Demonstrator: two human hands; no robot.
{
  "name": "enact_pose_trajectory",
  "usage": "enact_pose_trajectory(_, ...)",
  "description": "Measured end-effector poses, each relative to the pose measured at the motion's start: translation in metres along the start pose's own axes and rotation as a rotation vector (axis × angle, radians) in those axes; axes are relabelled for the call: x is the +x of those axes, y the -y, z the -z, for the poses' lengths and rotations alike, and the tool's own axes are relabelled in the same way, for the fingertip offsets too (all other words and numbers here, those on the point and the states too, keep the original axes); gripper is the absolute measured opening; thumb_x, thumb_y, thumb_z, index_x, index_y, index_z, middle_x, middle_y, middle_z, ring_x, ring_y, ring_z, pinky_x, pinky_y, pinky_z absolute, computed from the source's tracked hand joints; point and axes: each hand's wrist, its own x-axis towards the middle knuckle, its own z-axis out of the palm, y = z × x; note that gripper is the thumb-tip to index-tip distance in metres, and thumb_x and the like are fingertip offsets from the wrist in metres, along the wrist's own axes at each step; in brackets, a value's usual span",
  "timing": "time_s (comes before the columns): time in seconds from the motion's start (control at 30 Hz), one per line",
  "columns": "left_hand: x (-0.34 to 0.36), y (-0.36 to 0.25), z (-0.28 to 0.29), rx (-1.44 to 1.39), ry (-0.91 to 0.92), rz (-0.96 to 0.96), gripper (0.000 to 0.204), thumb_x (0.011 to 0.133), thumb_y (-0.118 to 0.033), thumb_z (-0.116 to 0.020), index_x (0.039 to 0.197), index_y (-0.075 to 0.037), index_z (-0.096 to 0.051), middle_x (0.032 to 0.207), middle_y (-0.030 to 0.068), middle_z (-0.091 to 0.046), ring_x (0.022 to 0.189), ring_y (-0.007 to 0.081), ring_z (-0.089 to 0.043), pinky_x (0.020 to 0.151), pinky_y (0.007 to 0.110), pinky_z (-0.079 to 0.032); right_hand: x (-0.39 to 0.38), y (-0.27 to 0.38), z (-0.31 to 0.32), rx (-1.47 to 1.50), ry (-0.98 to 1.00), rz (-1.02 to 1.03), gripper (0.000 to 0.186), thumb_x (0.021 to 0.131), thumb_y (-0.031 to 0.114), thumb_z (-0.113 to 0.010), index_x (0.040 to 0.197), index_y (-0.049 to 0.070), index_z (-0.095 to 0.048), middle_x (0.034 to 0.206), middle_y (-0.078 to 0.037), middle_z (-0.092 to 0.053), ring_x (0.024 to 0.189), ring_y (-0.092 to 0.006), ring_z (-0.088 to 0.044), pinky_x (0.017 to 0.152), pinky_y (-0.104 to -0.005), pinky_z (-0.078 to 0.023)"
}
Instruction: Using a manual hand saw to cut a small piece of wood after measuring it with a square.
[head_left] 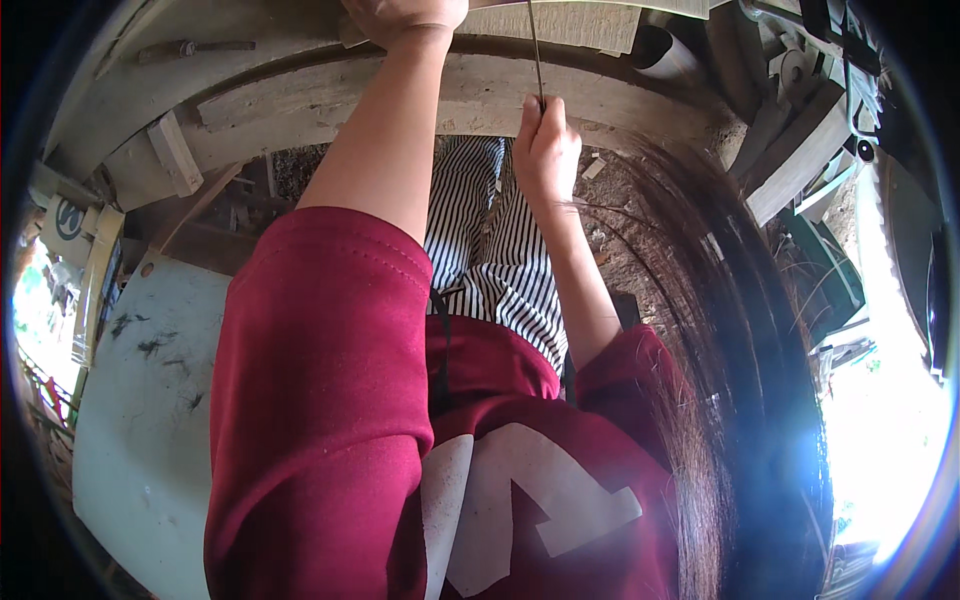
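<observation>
My left hand (408,15) reaches to the top edge, over a pale wooden board (590,28); its fingertips are cut off, so I cannot see what they hold. My right hand (547,150) is closed round the lower end of a thin, dark, upright rod (534,55), just in front of a long curved-looking wooden beam (470,90). The rod runs up out of the picture; I cannot make out what it is. Below my hands are my striped trousers and maroon top.
A pale, stained panel (140,400) stands at my left. A small wooden block (175,150) and a tool with a dark handle (200,48) are at the upper left. Wood offcuts (790,140) and metal pieces crowd the upper right. Long hair hangs down the right side.
</observation>
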Motion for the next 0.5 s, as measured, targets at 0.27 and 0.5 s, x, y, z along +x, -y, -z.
enact_pose_trajectory(0.27, 0.006, 0.000, 0.001, 0.015, 0.001, 0.034, 0.039, 0.073, -0.022, -0.050, 0.111, -0.012, -0.053, 0.123, 0.0129, -0.044, 0.121, 0.0313, -0.031, 0.102, 0.042, -0.022, -0.006, -0.017, -0.002, -0.094, -0.075, 0.142, 0.020, 0.086, 0.014, -0.046, 0.069, 0.003, -0.044, 0.044, -0.014, -0.047, 0.038, -0.0302, -0.051, 0.035, -0.0385, -0.041)
enact_pose_trajectory(0.5, 0.008, 0.003, 0.014, 0.030, 0.077, 0.055, 0.042, 0.074, -0.022, -0.051, 0.115, -0.013, -0.050, 0.128, 0.0123, -0.040, 0.124, 0.0304, -0.028, 0.103, 0.042, -0.019, 0.005, 0.011, 0.007, -0.075, 0.041, -0.007, 0.020, 0.086, 0.015, -0.045, 0.070, 0.002, -0.046, 0.048, -0.018, -0.050, 0.042, -0.0331, -0.052, 0.037, -0.0393, -0.042)
